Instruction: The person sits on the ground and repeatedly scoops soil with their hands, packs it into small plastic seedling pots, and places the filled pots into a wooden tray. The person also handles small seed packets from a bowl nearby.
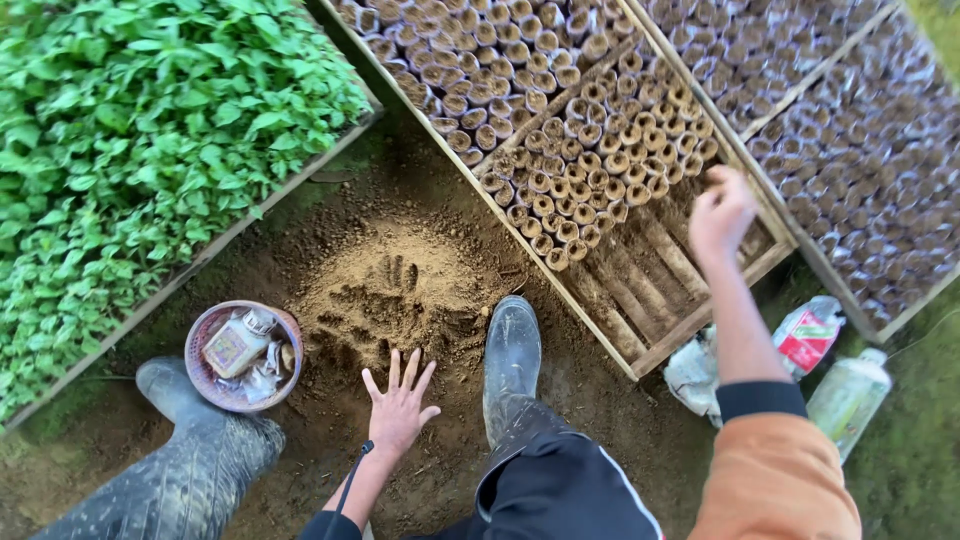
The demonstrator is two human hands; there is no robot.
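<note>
Our left hand (pixel 399 408) spreads flat, fingers apart, on crumbly brown soil (pixel 385 290); our right hand (pixel 720 212), loosely curled, hovers over soil-filled paper tubes (pixel 590 150) in a slatted wooden tray (pixel 655 350).

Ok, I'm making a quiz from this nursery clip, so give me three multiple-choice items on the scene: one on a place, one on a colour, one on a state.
1. Where is the round basket?
A. In the wooden tray
B. On the soil beside the left boot
C. On the seedlings

2. What colour is the right sleeve?
A. Orange with a dark cuff
B. White
C. Green

3. How is the left hand?
A. Clenched round a bottle
B. Hidden
C. Open, fingers spread over the soil pile

Answers:
1 B, it sits on bare earth next to the left boot.
2 A, orange cloth shows below a dark cuff.
3 C, all the fingers fan out above the soil pile, holding nothing.
</note>
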